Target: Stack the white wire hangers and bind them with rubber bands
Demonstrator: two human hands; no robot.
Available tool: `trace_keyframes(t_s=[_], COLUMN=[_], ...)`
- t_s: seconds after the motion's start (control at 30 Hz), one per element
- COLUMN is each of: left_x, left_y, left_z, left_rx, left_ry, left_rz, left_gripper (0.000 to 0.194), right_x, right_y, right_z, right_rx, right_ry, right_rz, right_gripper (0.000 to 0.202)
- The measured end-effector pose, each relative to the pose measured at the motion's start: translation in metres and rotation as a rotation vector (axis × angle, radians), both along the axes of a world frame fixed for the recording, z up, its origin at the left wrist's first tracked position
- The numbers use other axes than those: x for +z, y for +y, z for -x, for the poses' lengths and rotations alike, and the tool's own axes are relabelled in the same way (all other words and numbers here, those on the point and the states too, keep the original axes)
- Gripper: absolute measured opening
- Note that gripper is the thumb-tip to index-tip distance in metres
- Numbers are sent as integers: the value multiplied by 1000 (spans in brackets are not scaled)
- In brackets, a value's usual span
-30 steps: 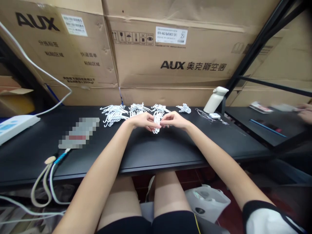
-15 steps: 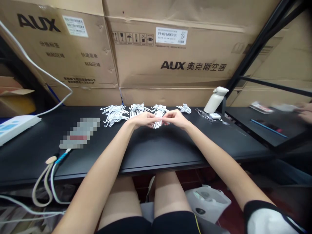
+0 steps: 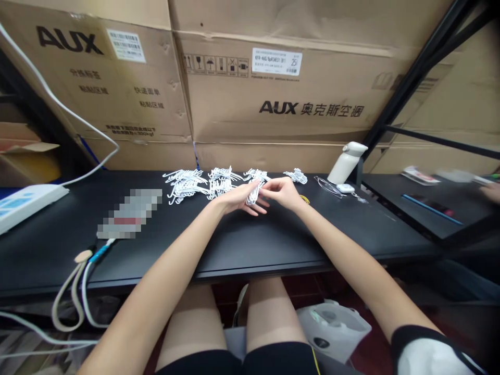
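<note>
A small bundle of white hooks [image 3: 253,194] sits in my left hand [image 3: 239,198], clamped by the thumb while the other fingers spread out beneath. My right hand [image 3: 282,191] meets the bundle's right side with thumb and fingertips pinched together; whatever they pinch is too small to make out. Just behind my hands, on the black table [image 3: 250,239], lie piles of similar white hooks: a left pile [image 3: 183,185], a middle pile [image 3: 222,182] and one [image 3: 255,174] partly covered by my hands. A smaller white cluster [image 3: 296,176] is farther right. Something yellow and looped [image 3: 304,199] shows beside my right wrist.
A cream bottle [image 3: 347,162], glasses [image 3: 328,186] and a small white case [image 3: 344,188] stand at the back right. At left are a blurred-out device [image 3: 130,213] with a cable and a white power strip [image 3: 35,203]. Cardboard [image 3: 273,120] walls the back. Another person's hand [image 3: 491,191] shows far right.
My left fingers have opened out and spread below the bundle, which now tilts. My right hand has drawn slightly away from the left fingers. The yellow loop has come into sight.
</note>
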State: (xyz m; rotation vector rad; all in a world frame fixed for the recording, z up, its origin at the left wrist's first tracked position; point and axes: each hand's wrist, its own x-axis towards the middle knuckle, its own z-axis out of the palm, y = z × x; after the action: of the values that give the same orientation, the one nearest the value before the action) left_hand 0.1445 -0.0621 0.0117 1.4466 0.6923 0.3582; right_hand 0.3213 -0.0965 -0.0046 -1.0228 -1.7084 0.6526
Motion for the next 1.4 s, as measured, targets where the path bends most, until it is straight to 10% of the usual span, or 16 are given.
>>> trace_keyframes(t_s=[0.23,0.53,1.4], left_x=[-9,-14,-22], left_y=[-1,7,3], left_z=[-12,-9,-17], left_rx=[218,190,230], left_ry=[-7,-33,-101], left_rz=[-99,-160,-134], left_gripper=[52,47,52], right_x=[-8,-5,-9], right_y=[1,5,5], right_z=[4,3,-1], right_rx=[-79,-1,-44], right_ry=[-62,39,-84], right_rz=[-86,100,-86], right_gripper=[29,36,25])
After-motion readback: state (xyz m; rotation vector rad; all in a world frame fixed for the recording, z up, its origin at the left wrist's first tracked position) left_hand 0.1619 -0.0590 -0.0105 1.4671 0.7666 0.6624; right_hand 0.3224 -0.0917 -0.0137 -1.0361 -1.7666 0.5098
